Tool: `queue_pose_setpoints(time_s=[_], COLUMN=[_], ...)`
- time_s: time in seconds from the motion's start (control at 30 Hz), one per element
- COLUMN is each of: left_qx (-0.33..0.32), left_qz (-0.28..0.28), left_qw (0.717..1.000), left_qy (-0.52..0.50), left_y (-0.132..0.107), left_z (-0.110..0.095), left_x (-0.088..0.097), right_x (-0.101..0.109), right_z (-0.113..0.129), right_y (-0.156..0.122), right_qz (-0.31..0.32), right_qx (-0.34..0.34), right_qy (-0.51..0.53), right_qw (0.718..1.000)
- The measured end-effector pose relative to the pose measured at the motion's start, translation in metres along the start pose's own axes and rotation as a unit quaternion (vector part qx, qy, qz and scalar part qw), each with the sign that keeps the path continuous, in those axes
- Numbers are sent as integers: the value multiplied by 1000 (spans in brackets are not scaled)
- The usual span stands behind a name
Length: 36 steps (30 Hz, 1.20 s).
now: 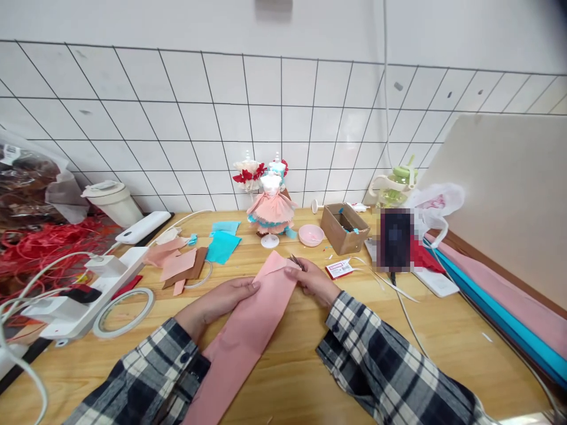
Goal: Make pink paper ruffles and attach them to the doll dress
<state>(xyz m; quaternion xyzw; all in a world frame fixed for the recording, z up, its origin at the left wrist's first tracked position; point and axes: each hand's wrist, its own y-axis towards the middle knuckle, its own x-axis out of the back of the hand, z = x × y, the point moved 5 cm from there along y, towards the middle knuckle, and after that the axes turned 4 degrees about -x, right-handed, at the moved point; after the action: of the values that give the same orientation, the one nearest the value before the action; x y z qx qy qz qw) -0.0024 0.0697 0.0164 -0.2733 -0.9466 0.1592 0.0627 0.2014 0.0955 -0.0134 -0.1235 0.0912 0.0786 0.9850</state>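
A long strip of pink crepe paper (261,319) runs from the table's front edge up between my hands. My left hand (228,297) is closed on its left edge, thumb on top. At the upper right end, my right hand (316,282) pinches the paper between thumb and fingers. Dark, pointed scissors (296,261) stick out of that same hand; their handles are hidden in the palm. Behind the strip stands a small dress form (271,203) in a pink and blue paper dress, with two more dressed forms at its back.
Pink, brown and blue paper scraps (224,245) lie left of centre, near a roll of white tape (124,313) and a power strip (95,289). A pink dish (310,235), a cardboard box (345,230) and a blurred-out dark device (396,241) stand right. Cables cross the table.
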Motion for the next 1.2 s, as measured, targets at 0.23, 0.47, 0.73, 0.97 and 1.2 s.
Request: queue_pose_setpoints(time_s=[0.23, 0.47, 0.73, 0.97, 1.2], left_qx=[39, 73, 92, 40, 12], left_qz=[151, 140, 130, -49, -65], left_qw=[943, 899, 973, 995, 994], left_qy=[293, 408, 166, -83, -89], left_y=[12, 14, 2, -22, -21], left_z=[-27, -11, 14, 29, 33], left_x=[9, 7, 6, 53, 54], right_x=[-10, -11, -2, -13, -54], right_z=[-2, -4, 1, -9, -17], right_y=[-3, -9, -4, -15, -43], right_qz=[49, 41, -60, -4, 153], right_qx=[5, 22, 76, 13, -50], right_qy=[-9, -128, -114, -190, -274], right_qw=[999, 991, 989, 982, 948])
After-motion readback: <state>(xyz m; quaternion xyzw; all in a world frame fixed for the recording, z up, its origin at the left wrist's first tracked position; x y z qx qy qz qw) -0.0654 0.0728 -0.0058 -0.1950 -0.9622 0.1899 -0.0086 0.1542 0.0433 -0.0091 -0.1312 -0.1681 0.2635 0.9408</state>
